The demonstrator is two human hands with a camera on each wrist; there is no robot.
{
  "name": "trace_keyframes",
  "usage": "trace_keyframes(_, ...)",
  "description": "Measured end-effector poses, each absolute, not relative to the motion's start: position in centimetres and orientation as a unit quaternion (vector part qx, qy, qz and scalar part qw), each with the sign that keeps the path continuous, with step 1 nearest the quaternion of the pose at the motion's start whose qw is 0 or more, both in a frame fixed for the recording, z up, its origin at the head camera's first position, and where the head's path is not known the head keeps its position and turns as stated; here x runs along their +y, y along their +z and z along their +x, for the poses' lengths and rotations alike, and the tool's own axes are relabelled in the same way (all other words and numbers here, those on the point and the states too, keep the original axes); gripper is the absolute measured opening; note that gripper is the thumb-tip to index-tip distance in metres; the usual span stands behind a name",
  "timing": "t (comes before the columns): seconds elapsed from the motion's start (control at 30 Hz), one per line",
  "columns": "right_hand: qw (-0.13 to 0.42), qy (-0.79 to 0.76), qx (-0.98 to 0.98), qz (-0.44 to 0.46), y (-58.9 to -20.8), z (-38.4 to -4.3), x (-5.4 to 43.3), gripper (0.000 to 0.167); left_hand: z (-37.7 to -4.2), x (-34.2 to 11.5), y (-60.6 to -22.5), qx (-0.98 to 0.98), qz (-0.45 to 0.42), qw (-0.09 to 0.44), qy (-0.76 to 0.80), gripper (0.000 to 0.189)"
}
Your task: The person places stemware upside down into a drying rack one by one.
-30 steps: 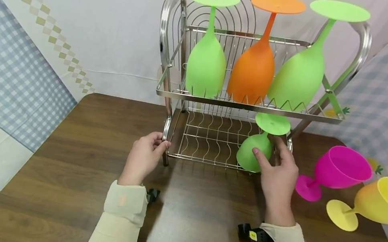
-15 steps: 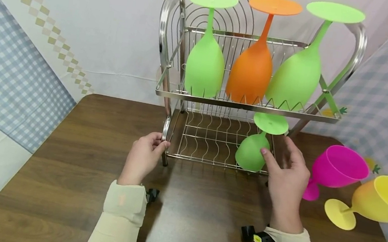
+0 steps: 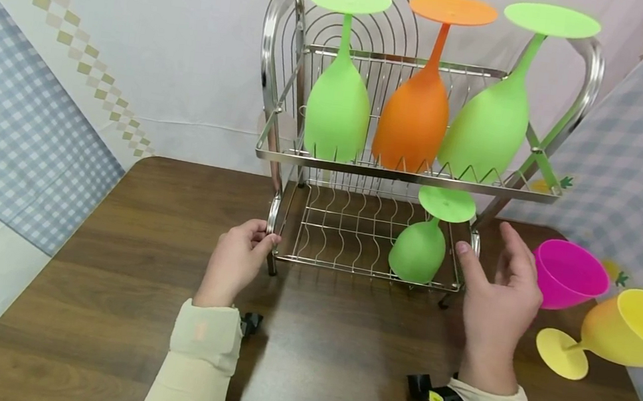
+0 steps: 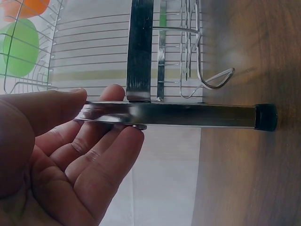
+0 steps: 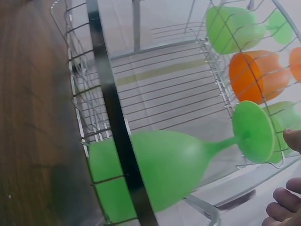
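My left hand [image 3: 239, 257] pinches the front left leg [image 4: 188, 114] of the two-tier metal dish rack [image 3: 408, 178], thumb on one side and fingers on the other. A green goblet [image 3: 417, 251] stands upside down at the right end of the lower tier, its round foot just beneath the upper shelf. My right hand [image 3: 502, 296] is apart from that goblet, just right of the rack's right leg, its fingers loosely spread and holding nothing. In the right wrist view only its fingertips [image 5: 284, 202] show at the right edge.
Upside down on the upper tier are a green goblet [image 3: 339, 109], an orange goblet [image 3: 413, 121] and another green goblet [image 3: 486, 130]. A magenta goblet [image 3: 568, 277], partly hidden behind my right hand, and a yellow goblet [image 3: 637, 326] stand at the table's right. Patterned cloth hangs around the table.
My right hand has let go of the lower green goblet and moved right, toward the magenta goblet. That green goblet stays on the lower tier. My left hand keeps its grip on the rack leg.
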State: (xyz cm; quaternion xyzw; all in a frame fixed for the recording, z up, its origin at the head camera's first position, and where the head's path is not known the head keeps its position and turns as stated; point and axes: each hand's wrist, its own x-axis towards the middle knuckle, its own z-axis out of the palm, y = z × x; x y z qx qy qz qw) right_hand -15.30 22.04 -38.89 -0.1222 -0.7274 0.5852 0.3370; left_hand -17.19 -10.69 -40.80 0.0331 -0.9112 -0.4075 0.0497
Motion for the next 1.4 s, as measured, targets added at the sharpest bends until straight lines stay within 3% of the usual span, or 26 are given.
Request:
trace_keyframes(0.6, 0.408, 0.611, -0.666, -0.131, -37.5, -14.9, 23.0, 0.076, -17.3, -10.8, -40.9, -0.912, 0.034, 0.049, -0.407, 0.015)
trace_keyframes(0.9, 0.432, 0.595, -0.658, -0.161, -36.6, -14.4, 23.2, 0.068, -17.3, -10.8, -41.0, -0.913, 0.033, 0.050, -0.403, 0.016)
trace_keyframes(1.4, 0.427, 0.543, -0.680, -0.248, -36.8, -14.4, 25.3, 0.080, -17.2, -10.8, -41.1, -0.918, 0.024, 0.054, -0.393, 0.017)
